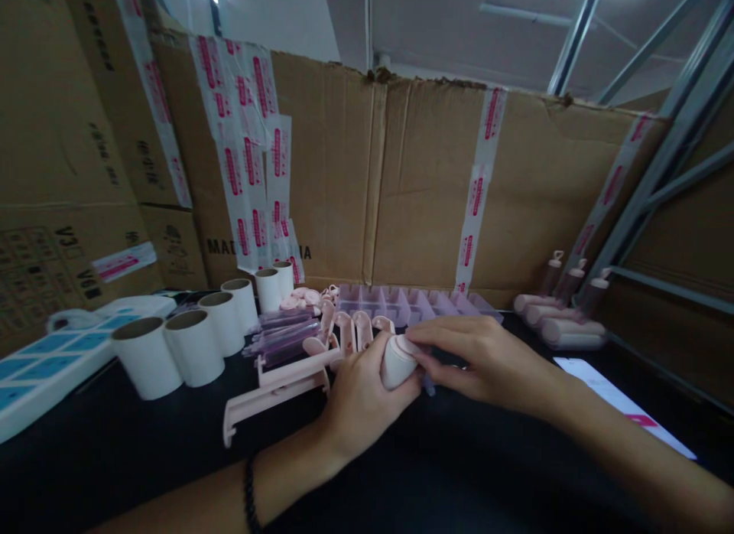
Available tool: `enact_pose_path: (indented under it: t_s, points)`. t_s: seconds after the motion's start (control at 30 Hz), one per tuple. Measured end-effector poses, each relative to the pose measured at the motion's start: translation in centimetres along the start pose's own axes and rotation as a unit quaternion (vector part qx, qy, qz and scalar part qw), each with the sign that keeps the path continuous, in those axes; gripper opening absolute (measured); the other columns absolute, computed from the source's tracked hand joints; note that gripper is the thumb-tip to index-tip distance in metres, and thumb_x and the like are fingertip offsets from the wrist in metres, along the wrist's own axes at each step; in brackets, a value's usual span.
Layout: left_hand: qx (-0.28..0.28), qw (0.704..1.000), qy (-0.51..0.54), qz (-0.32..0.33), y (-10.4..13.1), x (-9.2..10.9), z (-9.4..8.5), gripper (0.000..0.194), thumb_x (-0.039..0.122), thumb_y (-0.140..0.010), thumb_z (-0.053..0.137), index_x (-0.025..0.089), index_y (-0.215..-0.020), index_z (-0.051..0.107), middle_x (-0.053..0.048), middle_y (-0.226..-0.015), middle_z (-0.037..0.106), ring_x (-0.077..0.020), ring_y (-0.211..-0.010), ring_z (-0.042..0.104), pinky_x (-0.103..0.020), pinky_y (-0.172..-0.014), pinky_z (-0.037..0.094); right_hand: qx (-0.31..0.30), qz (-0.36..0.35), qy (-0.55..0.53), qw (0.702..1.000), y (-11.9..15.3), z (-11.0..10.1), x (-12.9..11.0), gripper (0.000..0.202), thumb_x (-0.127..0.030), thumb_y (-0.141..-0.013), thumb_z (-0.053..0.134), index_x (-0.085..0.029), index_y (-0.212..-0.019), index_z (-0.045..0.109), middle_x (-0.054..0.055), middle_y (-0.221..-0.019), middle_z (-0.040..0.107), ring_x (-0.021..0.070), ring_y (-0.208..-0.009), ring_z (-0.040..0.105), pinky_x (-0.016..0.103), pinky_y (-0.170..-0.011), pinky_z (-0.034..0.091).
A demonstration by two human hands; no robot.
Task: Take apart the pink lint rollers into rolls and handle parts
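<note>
My left hand [361, 404] is wrapped round a small white lint roll [397, 368], held tilted just above the black table. At the roll's upper end sits a pale pink end cap [404, 345], with the fingers of my right hand [482, 362] closed against it. Beside my left hand lie long pale pink handle frames [280, 396]. Several curved pink pieces [345, 331] stand behind that hand. Purple translucent strips [284, 339] are heaped to their left, with small pink round parts [301, 298] behind. Part of the cap is hidden by my fingers.
White paper rolls [195, 350] stand in a row on the left, near a white power strip [63, 358]. A purple divided tray [413, 304] lies against the cardboard wall [332, 167]. On the right are pink lint rollers [573, 333] and a lit phone [625, 404].
</note>
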State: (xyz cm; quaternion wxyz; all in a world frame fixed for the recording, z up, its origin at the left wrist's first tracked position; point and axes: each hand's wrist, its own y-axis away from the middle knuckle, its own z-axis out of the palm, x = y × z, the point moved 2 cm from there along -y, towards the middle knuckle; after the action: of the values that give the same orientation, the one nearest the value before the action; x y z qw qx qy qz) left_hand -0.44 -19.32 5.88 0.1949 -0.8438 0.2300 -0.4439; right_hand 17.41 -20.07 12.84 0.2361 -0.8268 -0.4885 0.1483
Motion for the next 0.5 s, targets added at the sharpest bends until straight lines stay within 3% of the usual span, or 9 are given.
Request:
enact_pose_path:
  t_s: [0.1,0.2,0.37,0.5]
  points:
    - [-0.002,1.000,-0.014,0.007,0.0,0.0,-0.2,0.025,0.031,-0.081,0.068,0.020,-0.102,0.063,-0.004,-0.089,0.074,-0.0252,-0.080,0.071,-0.031,-0.064,0.047,-0.094,-0.002,0.084,0.992,-1.1,-0.9,-1.0,0.032,-0.017,-0.095,0.062,-0.012,-0.126,0.062,0.012,-0.106,0.075,0.0258,-0.093,0.074,0.035,-0.078,0.059]
    - [-0.008,0.999,-0.024,0.032,0.0,-0.2,-0.3,0.030,0.032,-0.079,0.069,0.019,-0.106,0.063,-0.007,-0.092,0.076,-0.0280,-0.083,0.073,-0.034,-0.068,0.051,-0.150,-0.022,0.133,0.979,-2.1,-1.4,-1.8,0.044,-0.017,-0.090,0.066,-0.007,-0.131,0.056,0.015,-0.104,0.074,0.0278,-0.088,0.074,0.036,-0.073,0.059]
    - [-0.005,0.997,-0.049,0.066,0.1,-0.8,-0.4,0.048,0.035,-0.080,0.070,0.018,-0.122,0.057,-0.010,-0.102,0.077,-0.0306,-0.091,0.075,-0.035,-0.072,0.055,-0.161,-0.089,0.181,0.966,-2.6,-0.7,-2.6,0.038,-0.015,-0.090,0.066,-0.002,-0.125,0.058,0.019,-0.103,0.073,0.0285,-0.088,0.073,0.037,-0.073,0.058]
    - [0.001,0.996,-0.058,0.075,0.0,-0.9,-0.5,0.042,0.034,-0.079,0.072,0.019,-0.116,0.058,-0.009,-0.100,0.077,-0.0314,-0.094,0.075,-0.036,-0.074,0.056,-0.165,-0.080,0.229,0.956,-2.3,0.1,-3.0,0.026,-0.004,-0.086,0.062,-0.006,-0.112,0.059,0.016,-0.095,0.070,0.0282,-0.082,0.070,0.038,-0.068,0.058]
